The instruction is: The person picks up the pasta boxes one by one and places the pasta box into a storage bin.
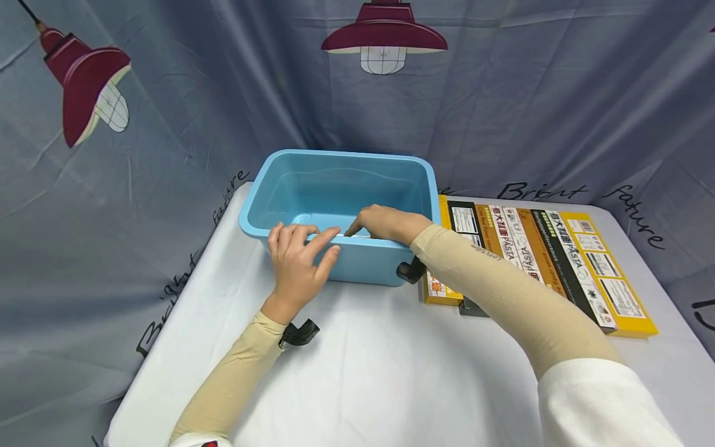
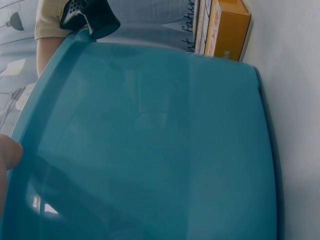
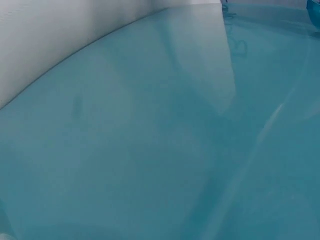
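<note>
The blue tub [image 1: 363, 264] sits at twelve o'clock on the bench [image 1: 346, 372]. The left hand [image 1: 298, 267] has spread fingers at its six o'clock side, maybe keeping it steady. The right hand [image 1: 393, 223] dips inside; I can't tell what its fingers do. Boxes [image 1: 575, 270] lie at three o'clock, maybe for easy reach.

Blu-gry curtain [image 1: 234, 81] bhnd wht tbl [image 1: 380, 366]

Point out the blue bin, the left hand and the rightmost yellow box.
Blue bin [image 1: 360, 264], head view: its front wall.
Left hand [image 1: 296, 264], head view: back of the hand.
Rightmost yellow box [image 1: 607, 273], head view: printed upper face.
</note>
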The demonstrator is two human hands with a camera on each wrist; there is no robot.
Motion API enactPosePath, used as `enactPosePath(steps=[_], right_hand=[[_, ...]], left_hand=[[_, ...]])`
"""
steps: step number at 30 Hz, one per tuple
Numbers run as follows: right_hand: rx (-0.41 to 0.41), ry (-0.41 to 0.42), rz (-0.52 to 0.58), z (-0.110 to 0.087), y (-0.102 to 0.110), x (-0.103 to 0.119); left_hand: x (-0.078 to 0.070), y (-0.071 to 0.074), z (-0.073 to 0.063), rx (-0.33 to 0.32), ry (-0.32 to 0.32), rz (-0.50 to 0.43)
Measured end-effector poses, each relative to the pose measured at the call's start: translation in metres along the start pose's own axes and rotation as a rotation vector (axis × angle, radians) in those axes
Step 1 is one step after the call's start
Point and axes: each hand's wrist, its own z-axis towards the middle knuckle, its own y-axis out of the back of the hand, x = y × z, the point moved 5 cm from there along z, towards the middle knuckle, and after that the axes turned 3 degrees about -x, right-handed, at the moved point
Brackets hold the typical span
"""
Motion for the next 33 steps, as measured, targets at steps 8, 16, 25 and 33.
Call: enactPosePath(steps=[8, 16, 25, 33], right_hand=[[-0.107, 0.041, -0.044, -0.009, 0.006, -0.003], [-0.383, 0.095, -0.049, -0.060, 0.039, -0.026], [-0.537, -0.180, -0.084, -0.170, 0.064, -0.116], [-0.489, -0.421, -0.110, -0.253, 0.032, -0.217]], left_hand=[[-0.002, -0.002, 0.000, -0.004, -0.002, -0.004], [-0.001, -0.002, -0.001, -0.018, -0.005, -0.010], [0.002, -0.003, -0.001, -0.010, 0.010, -0.015], [0.003, -0.004, -0.003, 0.009, 0.009, -0.021]])
